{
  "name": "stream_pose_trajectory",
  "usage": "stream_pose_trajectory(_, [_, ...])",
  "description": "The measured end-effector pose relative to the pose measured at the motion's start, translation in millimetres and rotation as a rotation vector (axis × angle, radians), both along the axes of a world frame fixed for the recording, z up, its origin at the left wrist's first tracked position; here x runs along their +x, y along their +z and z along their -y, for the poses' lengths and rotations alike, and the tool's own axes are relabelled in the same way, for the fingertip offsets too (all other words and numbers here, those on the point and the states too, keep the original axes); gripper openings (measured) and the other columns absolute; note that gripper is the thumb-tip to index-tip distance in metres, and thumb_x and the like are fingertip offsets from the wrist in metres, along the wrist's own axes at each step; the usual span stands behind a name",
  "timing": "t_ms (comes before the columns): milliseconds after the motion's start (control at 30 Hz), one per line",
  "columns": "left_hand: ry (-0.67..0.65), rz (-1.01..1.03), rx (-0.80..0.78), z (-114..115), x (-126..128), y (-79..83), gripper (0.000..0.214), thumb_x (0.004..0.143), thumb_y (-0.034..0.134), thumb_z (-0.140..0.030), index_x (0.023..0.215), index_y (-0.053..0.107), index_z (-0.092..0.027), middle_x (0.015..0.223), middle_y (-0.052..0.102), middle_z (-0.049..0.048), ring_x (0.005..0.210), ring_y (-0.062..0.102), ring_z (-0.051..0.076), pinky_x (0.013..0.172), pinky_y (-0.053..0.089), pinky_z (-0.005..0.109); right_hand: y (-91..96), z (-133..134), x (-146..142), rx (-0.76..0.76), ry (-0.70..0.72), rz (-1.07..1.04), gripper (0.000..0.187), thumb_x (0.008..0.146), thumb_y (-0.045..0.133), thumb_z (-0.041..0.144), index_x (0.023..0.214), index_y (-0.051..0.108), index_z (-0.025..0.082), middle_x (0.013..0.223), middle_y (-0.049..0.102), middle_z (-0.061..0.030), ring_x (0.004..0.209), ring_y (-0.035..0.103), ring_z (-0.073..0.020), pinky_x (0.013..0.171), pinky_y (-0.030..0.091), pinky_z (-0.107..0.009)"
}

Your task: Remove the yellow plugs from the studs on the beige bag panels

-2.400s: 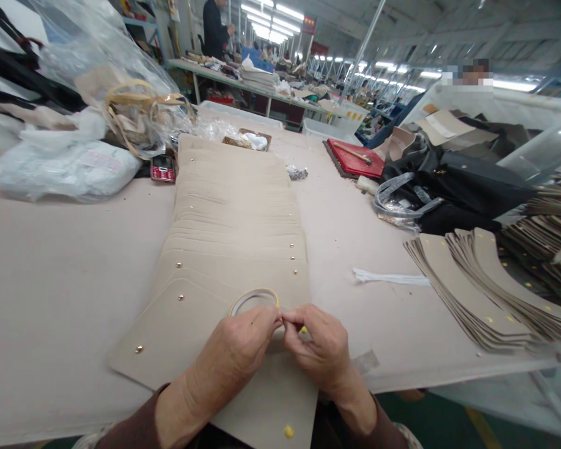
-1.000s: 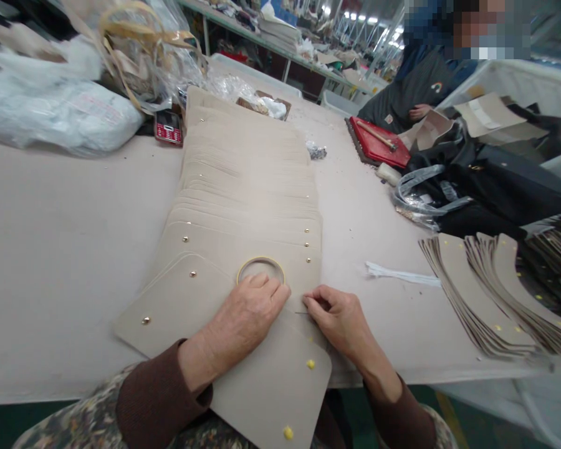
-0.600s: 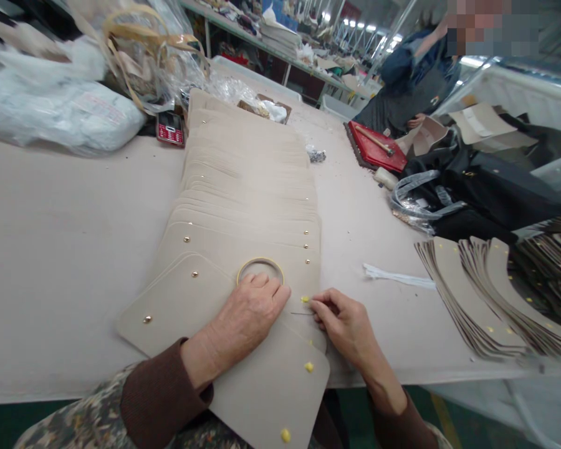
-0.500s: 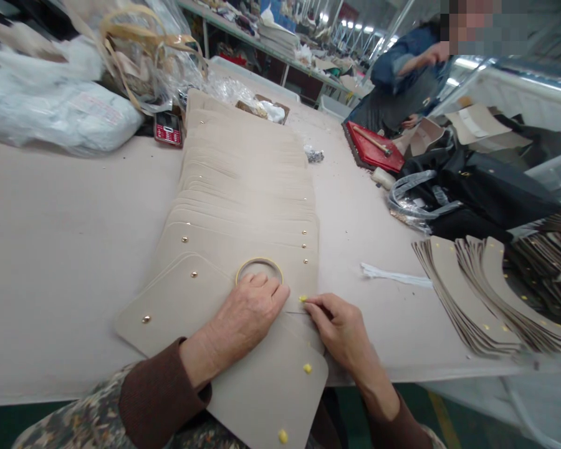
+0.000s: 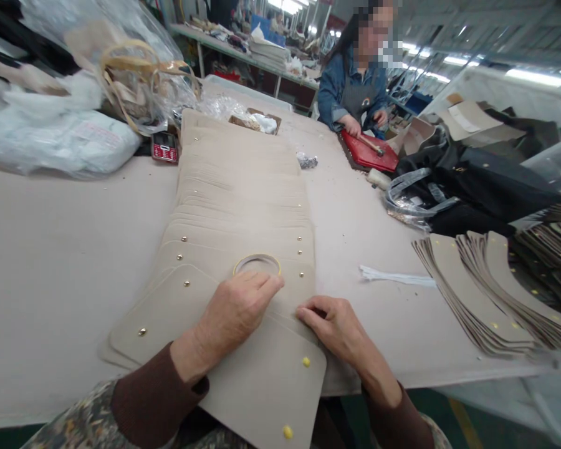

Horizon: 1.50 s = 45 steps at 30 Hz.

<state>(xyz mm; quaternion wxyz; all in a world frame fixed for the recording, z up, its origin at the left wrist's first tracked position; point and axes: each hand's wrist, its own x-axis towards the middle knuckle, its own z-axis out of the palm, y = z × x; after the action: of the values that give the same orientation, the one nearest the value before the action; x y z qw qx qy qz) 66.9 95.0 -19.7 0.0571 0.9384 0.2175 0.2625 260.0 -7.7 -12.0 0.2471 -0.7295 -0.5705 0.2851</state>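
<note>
My left hand (image 5: 236,315) is closed round a narrow roll of yellow tape (image 5: 257,256), whose upper rim shows behind the knuckles. My right hand (image 5: 334,327) pinches thumb and forefinger together at the right edge of a beige panel; anything between the fingertips is hidden. Beneath both hands lies a long overlapping row of beige panels (image 5: 243,168) with small metal studs near their sides. The nearest panel (image 5: 266,374) slants toward me over the table edge, with yellow tape pieces (image 5: 306,362) on two spots at its right side.
Curved beige strips (image 5: 477,293) lie stacked at right, near a white strip (image 5: 397,276). Behind them are black bags (image 5: 495,187) and a red pad with a hammer (image 5: 367,151), where another person stands. A red phone (image 5: 164,148) and plastic-wrapped bundles (image 5: 60,134) sit at left.
The view has tilted up slightly. The yellow bit at my right fingertips is now out of sight. My left hand has shifted slightly left. The other person's hand has lowered to the hammer.
</note>
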Motion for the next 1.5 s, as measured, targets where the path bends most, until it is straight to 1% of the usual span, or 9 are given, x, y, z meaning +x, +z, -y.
stream_pose_trajectory(133, [-0.105, 0.144, -0.157, 0.6, -1.5, 0.4, 0.033, 0.098, 0.041, -0.014, 0.13, 0.047, -0.019, 0.099, 0.07, 0.0043, 0.084, 0.067, 0.016, 0.071, 0.054, 0.025, 2.1, -2.9, 1.6, 0.276, -0.061, -0.108, 0.015, 0.088, 0.06, 0.023, 0.09, 0.074, 0.019, 0.081, 0.074, -0.0021, 0.072, 0.066, -0.0163, 0.066, 0.049, -0.025])
stream_pose_trajectory(267, [-0.099, 0.119, -0.182, 6.5, 0.9, 3.2, 0.049, 0.099, 0.042, -0.02, 0.146, 0.029, -0.016, 0.11, 0.07, 0.0085, 0.089, 0.069, 0.017, 0.072, 0.056, 0.026, 4.4, -8.4, -10.7, 0.5, 0.072, -0.117, 0.019, 0.089, 0.058, 0.018, 0.104, 0.069, 0.02, 0.095, 0.073, -0.0049, 0.081, 0.066, -0.0161, 0.074, 0.053, -0.028])
stream_pose_trajectory(600, [-0.093, 0.097, -0.054, 15.8, 3.2, -0.8, 0.043, 0.098, 0.037, -0.015, 0.141, 0.032, -0.011, 0.095, 0.072, 0.0088, 0.082, 0.07, 0.018, 0.07, 0.057, 0.027, 2.1, -12.9, -23.3, 0.649, 0.252, 0.095, 0.025, 0.089, 0.045, 0.008, 0.095, 0.065, 0.021, 0.086, 0.072, -0.0056, 0.083, 0.066, -0.0172, 0.076, 0.054, -0.029])
stream_pose_trajectory(767, [-0.045, 0.232, 0.024, 16.0, 6.4, -15.0, 0.037, 0.094, 0.032, -0.009, 0.128, 0.044, -0.015, 0.094, 0.074, 0.0071, 0.079, 0.071, 0.016, 0.067, 0.055, 0.021, -11.8, -16.0, -29.6, 0.814, 0.142, 0.183, 0.02, 0.081, 0.045, 0.009, 0.081, 0.06, 0.022, 0.066, 0.066, -0.0015, 0.06, 0.062, -0.0152, 0.057, 0.049, -0.025])
stream_pose_trajectory(900, [-0.094, 0.276, -0.057, 9.2, 10.5, -15.3, 0.029, 0.09, 0.033, -0.007, 0.1, 0.054, -0.024, 0.071, 0.068, -0.0022, 0.056, 0.065, 0.013, 0.05, 0.047, 0.021, -19.3, -24.0, -30.9, 0.954, 0.042, 0.231, 0.02, 0.075, 0.045, 0.009, 0.07, 0.06, 0.022, 0.053, 0.06, 0.0013, 0.046, 0.056, -0.0132, 0.045, 0.041, -0.023])
stream_pose_trajectory(1000, [-0.091, 0.224, -0.042, 10.7, 11.9, -3.5, 0.028, 0.091, 0.032, -0.007, 0.083, 0.053, -0.024, 0.061, 0.06, -0.0028, 0.049, 0.057, 0.013, 0.046, 0.04, 0.024, -13.0, -21.9, -35.3, 0.85, -0.057, 0.097, 0.019, 0.073, 0.049, 0.011, 0.067, 0.064, 0.02, 0.054, 0.063, 0.0004, 0.045, 0.057, -0.0124, 0.045, 0.042, -0.022])
stream_pose_trajectory(1133, [-0.081, 0.195, 0.022, 19.1, 18.3, 11.7, 0.03, 0.095, 0.032, -0.008, 0.075, 0.05, -0.022, 0.06, 0.051, -0.002, 0.051, 0.049, 0.014, 0.048, 0.034, 0.027, -2.3, -18.6, -27.8, 0.404, -0.298, -0.404, 0.012, 0.075, 0.06, 0.024, 0.067, 0.065, 0.017, 0.052, 0.063, 0.0006, 0.044, 0.058, -0.0125, 0.043, 0.045, -0.021])
stream_pose_trajectory(1233, [-0.071, 0.14, 0.022, 19.9, 22.6, 13.2, 0.025, 0.096, 0.038, -0.011, 0.076, 0.05, -0.021, 0.062, 0.05, -0.0017, 0.055, 0.047, 0.015, 0.051, 0.034, 0.027, -3.7, -21.8, -6.1, 0.21, -0.42, -0.662, 0.022, 0.069, 0.072, 0.037, 0.068, 0.065, 0.016, 0.05, 0.062, 0.0017, 0.042, 0.057, -0.0121, 0.045, 0.05, -0.023])
stream_pose_trajectory(1500, [0.05, -0.31, -0.018, 3.9, 25.8, -4.1, 0.011, 0.091, 0.05, -0.011, 0.084, 0.055, -0.019, 0.082, 0.057, 0.004, 0.075, 0.052, 0.02, 0.063, 0.045, 0.031, -18.0, -31.9, 24.6, 0.136, -0.345, -0.538, 0.036, 0.074, 0.073, 0.049, 0.078, 0.07, 0.014, 0.06, 0.066, -0.0013, 0.05, 0.062, -0.0134, 0.05, 0.054, -0.025])
